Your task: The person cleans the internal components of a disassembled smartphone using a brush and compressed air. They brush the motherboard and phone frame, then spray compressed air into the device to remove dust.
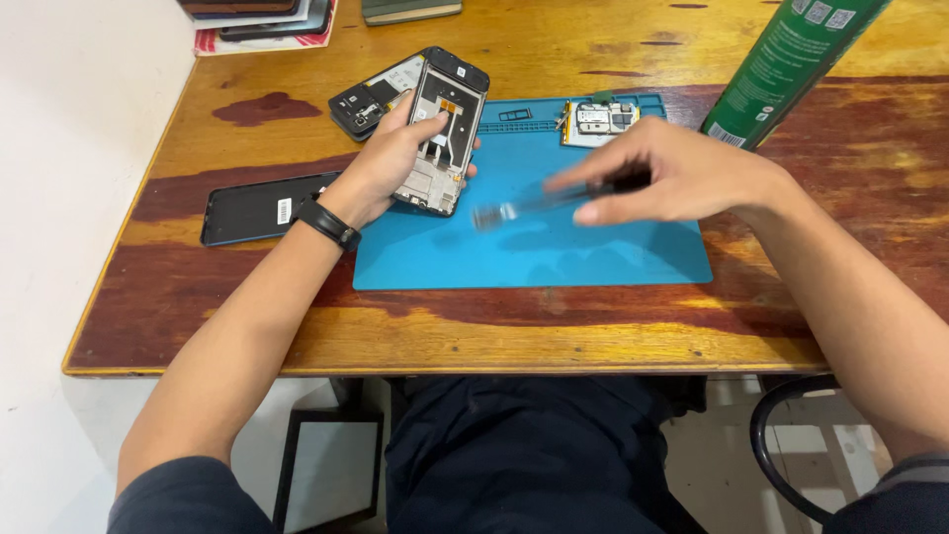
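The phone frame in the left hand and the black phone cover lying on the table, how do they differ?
The phone frame is held tilted up off the blue mat by the left hand; the black phone cover lies flat on the wooden table, untouched. The frame shows open, bare inner parts in grey and black; the cover is a plain dark surface with a small white label. Both are flat, phone-sized rectangles.

Person, 2 bare forearms. Left hand (395, 158): 1 black band (328, 224) was worn at its wrist. Right hand (682, 173): nothing worn. Dark short sleeves (183, 499) sat well behind both hands; dark trousers (534, 455) below.
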